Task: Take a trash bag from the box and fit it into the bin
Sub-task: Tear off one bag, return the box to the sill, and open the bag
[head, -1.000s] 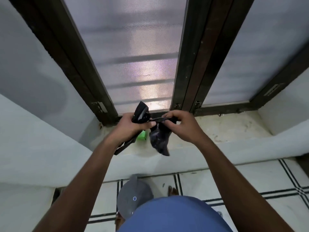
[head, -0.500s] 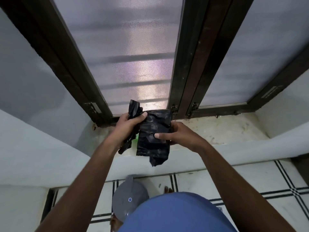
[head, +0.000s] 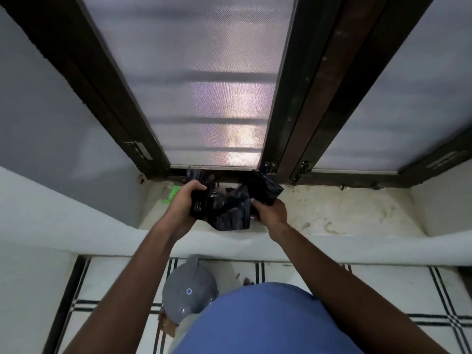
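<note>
Since half a second ago the black trash bag (head: 229,208) spreads wider over the window sill (head: 344,213). Left hand (head: 182,204) grips one bunched end, right hand (head: 269,213) pinches the other, probably to unfold it. Grey lidded bin (head: 189,290) waits on the floor below.

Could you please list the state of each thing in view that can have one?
Black trash bag: partly unfolded, crumpled, held above the sill.
Left hand: grips the bag's left side.
Right hand: grips its right side.
Grey bin: on the floor, lid closed, no bag fitted.
Window: frosted, closed.
</note>
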A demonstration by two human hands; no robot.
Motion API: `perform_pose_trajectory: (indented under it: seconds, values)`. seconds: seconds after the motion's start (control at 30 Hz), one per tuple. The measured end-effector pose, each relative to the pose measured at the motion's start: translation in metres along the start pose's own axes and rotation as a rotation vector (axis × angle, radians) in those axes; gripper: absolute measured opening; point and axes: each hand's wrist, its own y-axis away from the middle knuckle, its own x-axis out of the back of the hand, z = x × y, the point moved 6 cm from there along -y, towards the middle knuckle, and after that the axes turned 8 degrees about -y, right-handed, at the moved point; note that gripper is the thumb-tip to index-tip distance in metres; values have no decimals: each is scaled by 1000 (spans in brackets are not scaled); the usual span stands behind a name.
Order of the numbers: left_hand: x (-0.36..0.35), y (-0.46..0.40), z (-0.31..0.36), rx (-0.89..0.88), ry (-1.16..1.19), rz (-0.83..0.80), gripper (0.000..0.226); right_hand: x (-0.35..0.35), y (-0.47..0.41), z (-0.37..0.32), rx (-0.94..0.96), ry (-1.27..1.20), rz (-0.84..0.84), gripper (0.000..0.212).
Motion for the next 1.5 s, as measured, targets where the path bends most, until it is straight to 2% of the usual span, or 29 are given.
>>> perform_pose_trajectory:
  seconds: [0.13,0.23,0.27,0.3,0.33,0.37,0.4,0.43,0.53,0.6,0.67,0.8,0.9,0.93,1.0,1.07,1.13,1.17,1.23,1.27,1.33,1.4,1.5]
  values:
    - [3,-2,-4,-25,-32,27,16,10,12,-10,152,448,52,98]
    - [9,-4,-5,-29,-26,10,25,21,23,-10,116,398,106,116]
    - [10,-3,-4,-31,-19,-2,27,24,33,-14,149,356,148,115]
    - [10,-1,-3,-31,-12,-14,26,27,44,-20,234,312,183,106]
    - [12,2,-1,-32,-10,-32,25,27,57,-26,331,252,203,85]
    - [10,5,1,-34,2,-46,24,26,64,-31,409,181,177,58]
    - [10,8,2,-34,18,-59,23,18,73,-37,419,138,84,43]
    - [10,12,5,-33,17,-67,22,5,83,-41,389,87,-54,50]
    - [17,18,12,-63,-48,-87,36,-35,111,-40,28,-127,-424,69]
    - [25,25,20,-104,-109,-101,42,-52,127,-42,-11,-229,-551,44]
    - [40,30,28,-135,-125,-76,42,-56,125,-42,69,-254,-481,27]
    - [79,38,33,-142,-64,-44,40,-43,115,-45,197,-246,-181,22]
    - [109,51,36,-146,-22,2,21,-31,116,-56,242,-293,-108,23]
    - [118,57,36,-146,-21,-6,20,-32,118,-60,253,-306,-128,28]
    - [124,63,36,-129,-58,-49,35,-34,123,-70,246,-321,-212,36]
    - [128,70,36,-100,-176,-47,35,-45,135,-82,241,-280,-282,38]
    - [125,78,36,-62,-354,-1,41,-55,150,-97,315,-187,-333,33]
    - [123,81,39,-100,-435,55,45,-61,158,-105,363,-121,-365,29]
    - [117,89,56,-341,-563,191,43,-74,174,-119,452,42,-442,20]
    - [113,93,65,-456,-583,206,39,-80,182,-125,480,109,-485,16]
    - [97,101,81,-552,-563,57,31,-92,197,-139,516,179,-564,14]
    - [82,109,95,-591,-598,-88,39,-100,208,-150,569,227,-600,13]
    - [76,117,114,-655,-551,-98,27,-100,215,-164,590,204,-619,16]
